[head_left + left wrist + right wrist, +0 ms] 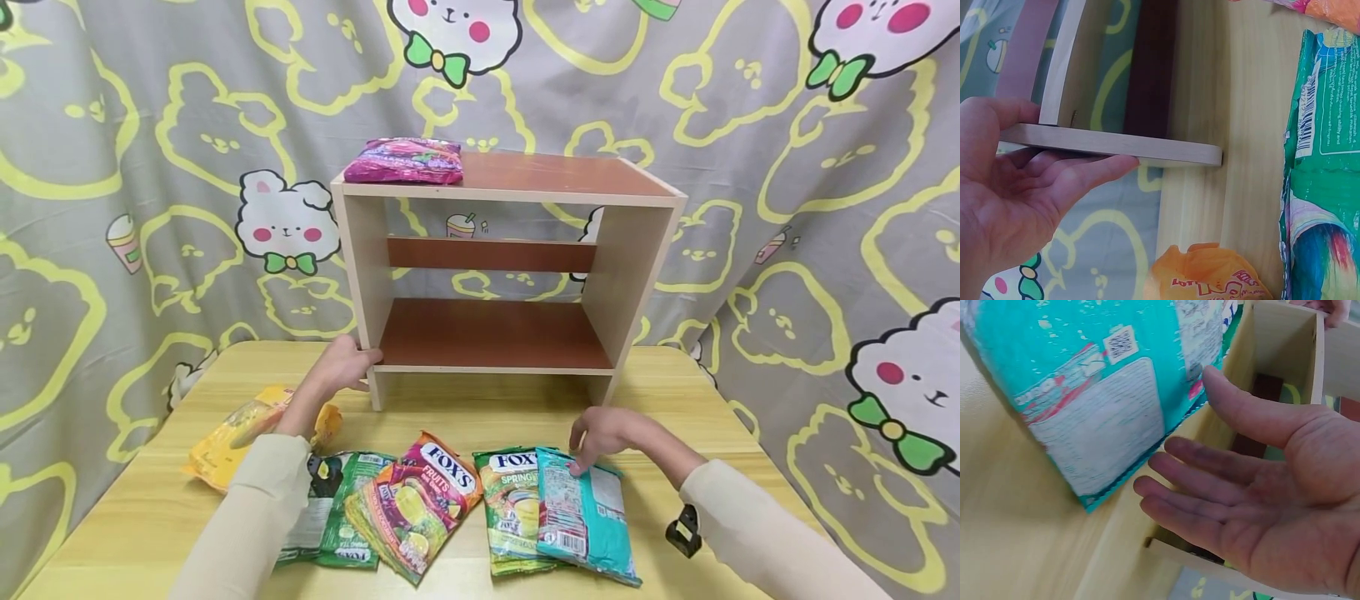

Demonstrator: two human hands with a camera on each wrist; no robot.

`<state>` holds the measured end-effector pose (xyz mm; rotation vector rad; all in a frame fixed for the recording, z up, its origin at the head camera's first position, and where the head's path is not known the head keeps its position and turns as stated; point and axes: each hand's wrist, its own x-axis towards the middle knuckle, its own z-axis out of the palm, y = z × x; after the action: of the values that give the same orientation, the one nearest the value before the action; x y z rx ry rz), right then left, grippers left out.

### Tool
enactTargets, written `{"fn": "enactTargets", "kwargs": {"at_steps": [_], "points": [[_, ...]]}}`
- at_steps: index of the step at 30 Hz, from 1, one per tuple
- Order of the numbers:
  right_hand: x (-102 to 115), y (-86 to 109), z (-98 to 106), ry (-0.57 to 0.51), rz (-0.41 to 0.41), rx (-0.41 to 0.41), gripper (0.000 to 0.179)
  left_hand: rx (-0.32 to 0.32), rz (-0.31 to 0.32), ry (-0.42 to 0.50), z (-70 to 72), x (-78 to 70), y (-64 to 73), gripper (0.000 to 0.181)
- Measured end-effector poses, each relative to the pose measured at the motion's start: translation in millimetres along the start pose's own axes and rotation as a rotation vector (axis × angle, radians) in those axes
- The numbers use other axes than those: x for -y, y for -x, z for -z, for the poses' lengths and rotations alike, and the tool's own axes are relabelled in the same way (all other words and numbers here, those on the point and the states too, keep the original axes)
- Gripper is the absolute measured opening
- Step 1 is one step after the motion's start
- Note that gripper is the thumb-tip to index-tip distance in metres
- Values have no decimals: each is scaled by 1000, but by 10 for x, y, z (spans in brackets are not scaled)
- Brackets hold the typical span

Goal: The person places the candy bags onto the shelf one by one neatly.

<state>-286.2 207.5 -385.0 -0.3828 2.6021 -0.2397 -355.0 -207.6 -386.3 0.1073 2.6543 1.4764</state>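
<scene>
My left hand (347, 364) grips the left side panel of a small wooden shelf (495, 369). In the left wrist view, its thumb lies over the panel and its fingers (1094, 177) stretch along the outer face. My right hand (609, 432) is at the top edge of a teal candy packet (600, 521). Its fingers (1204, 515) are extended and spread in the right wrist view, with the thumb tip overlapping the packet's edge. The teal packet partly covers a green Fox's packet (510, 517).
A purple packet (407, 161) lies on the shelf's top left. In front are an orange-red Fox's fruits packet (423, 504), a green packet (352, 508) lying face down, and a yellow packet (225, 446) partly behind my left arm. A patterned curtain (187, 150) hangs behind the table.
</scene>
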Motion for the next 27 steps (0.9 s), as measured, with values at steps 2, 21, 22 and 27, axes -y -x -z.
{"fn": "enactTargets", "kwargs": {"at_steps": [2,21,22,27], "points": [[-30,-13,-28,-31,1,34,32,-1,2,-1,-2,0,2,53],[-45,-66,-125,-24,16,-38,17,13,13,-2,-11,-9,-13,54],[-46,-77,-120,-17,12,-51,17,13,15,-2,-10,-6,-17,54],[-61,-126,-90,5,-27,-95,17,14,20,-6,-3,-5,-21,55]]}}
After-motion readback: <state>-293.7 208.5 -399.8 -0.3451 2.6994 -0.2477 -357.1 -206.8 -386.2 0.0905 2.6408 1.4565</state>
